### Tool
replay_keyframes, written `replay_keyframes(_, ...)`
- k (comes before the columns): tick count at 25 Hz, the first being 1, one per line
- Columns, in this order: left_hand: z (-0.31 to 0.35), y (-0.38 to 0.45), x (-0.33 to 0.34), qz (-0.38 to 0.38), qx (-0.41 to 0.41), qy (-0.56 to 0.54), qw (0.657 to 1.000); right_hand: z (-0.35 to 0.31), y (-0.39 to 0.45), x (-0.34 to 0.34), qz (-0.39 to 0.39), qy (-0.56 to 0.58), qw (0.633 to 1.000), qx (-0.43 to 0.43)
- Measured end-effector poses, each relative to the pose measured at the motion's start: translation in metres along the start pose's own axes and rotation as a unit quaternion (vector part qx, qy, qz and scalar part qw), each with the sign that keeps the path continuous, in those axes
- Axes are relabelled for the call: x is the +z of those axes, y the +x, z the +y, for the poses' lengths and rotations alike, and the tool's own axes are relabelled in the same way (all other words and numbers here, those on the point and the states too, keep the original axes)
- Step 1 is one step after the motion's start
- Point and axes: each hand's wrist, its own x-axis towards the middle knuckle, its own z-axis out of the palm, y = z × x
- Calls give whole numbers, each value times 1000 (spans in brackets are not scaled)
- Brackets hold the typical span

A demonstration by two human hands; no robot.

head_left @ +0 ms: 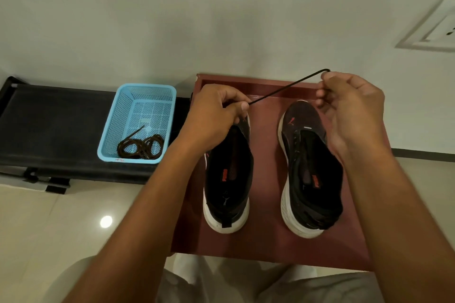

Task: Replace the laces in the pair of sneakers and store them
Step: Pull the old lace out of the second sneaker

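Nearest the camera, two black sneakers stand side by side on a reddish-brown surface [268, 241], heels toward the person. The left sneaker [227, 179] shows an open throat with no lace visible; the right sneaker [310, 174] seems to carry dark lacing along its tongue, though it is too dim to be sure.

Above the toes, a black lace [285, 86] is stretched taut between both hands. The left hand [216, 115] pinches one part of it between thumb and curled fingers, just over the left sneaker's toe. The right hand [349, 103] pinches the lace where it bends sharply at the fingertips, above and beyond the right sneaker.

The likely trouble: the lace is thin and under tension, so a slack pinch could let it spring free and drop between the shoes. The eyelets on the left sneaker are hidden under the hand, so threading blind could skip a hole or leave the ends uneven.

Farther off to the left, a blue basket [115, 120] sits on a black bench [49, 125] and holds coiled dark laces [140, 146]. These look much like the one in hand, so old and new could get mixed up.
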Motion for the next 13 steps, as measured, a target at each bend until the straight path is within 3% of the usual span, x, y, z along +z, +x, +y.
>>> replay_keyframes(5, 10, -5, 13, -78, 41, 24, 996, -2, 5, -2, 42, 183, 978, 96)
replay_keyframes(11, 17, -5, 31, -120, 60, 59, 989, -9, 7, -5, -16, 419, 872, 253)
replay_keyframes(13, 21, -6, 33, -117, 60, 77, 988, -9, 11, -11, -14, 425, 869, 252)
